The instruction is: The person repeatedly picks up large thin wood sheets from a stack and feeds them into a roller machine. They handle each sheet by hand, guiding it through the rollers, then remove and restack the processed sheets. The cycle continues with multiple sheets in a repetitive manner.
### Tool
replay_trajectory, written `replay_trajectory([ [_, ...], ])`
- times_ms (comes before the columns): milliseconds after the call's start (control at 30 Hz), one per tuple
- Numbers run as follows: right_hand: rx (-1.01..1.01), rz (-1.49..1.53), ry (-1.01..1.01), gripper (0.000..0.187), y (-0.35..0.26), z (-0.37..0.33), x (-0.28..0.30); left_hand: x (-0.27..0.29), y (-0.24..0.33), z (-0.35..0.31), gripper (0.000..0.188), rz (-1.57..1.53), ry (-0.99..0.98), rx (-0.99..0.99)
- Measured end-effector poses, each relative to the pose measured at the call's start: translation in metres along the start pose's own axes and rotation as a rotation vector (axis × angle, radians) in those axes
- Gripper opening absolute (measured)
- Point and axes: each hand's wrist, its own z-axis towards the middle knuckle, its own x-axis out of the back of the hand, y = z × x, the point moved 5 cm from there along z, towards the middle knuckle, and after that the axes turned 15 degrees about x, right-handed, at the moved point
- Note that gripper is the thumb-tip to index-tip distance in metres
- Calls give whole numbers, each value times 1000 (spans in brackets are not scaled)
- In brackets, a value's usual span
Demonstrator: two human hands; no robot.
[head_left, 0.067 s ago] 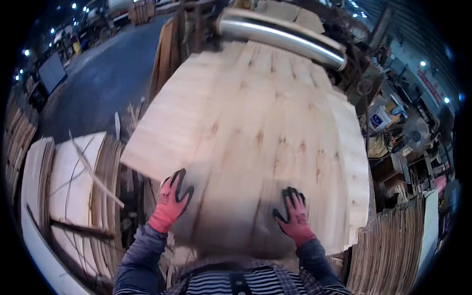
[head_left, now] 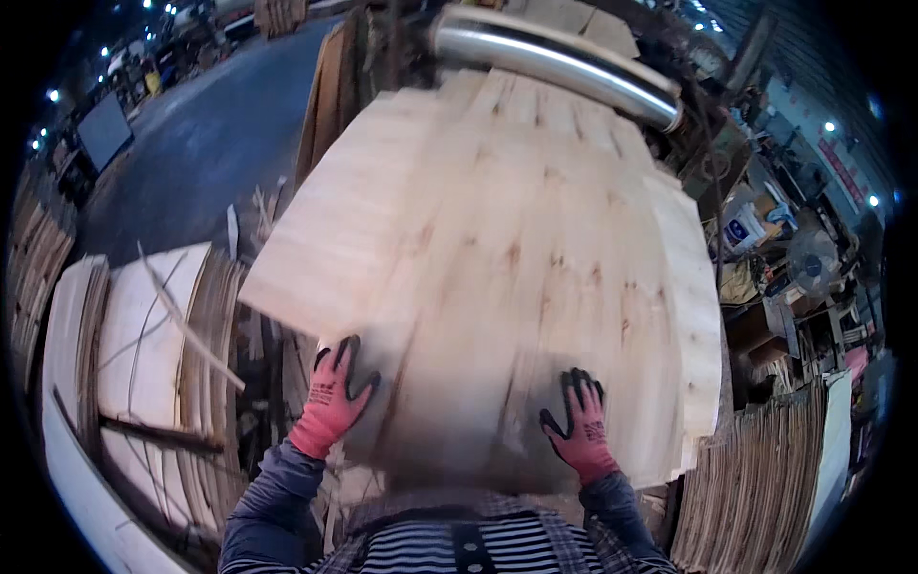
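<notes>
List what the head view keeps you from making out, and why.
Head view:
Left hand, right hand: palms face away, hidden by their backs.
Underside of veneer sheets: hidden by their tops.
Red banner: markings too small.
Right-side veneer stack: lower end cut off by picture edge.

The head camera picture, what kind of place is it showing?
Probably a woodworking factory: thin, pale wood sheets lie spread before the person, a left stack and a right stack stand beside them, and a shiny metal roller sits at the far end.
</notes>
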Motion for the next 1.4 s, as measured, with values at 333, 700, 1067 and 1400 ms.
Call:
replay_trajectory([
  [333, 28, -22, -105, 75, -96, -67, -27, 21, -22, -57, 59, -167, -45, 69],
  [700, 2, -123, -140, 88, -94, -54, -43, 86, 90, -25, 50, 533, -85, -372],
  [1067, 92, 30, 103, 68, -64, -60, -26, 135, 100, 13, 44, -738, -391, 115],
  [1400, 81, -249, 166, 52, 57, 145, 13, -17, -47, -76, 35, 292, -119, -34],
])
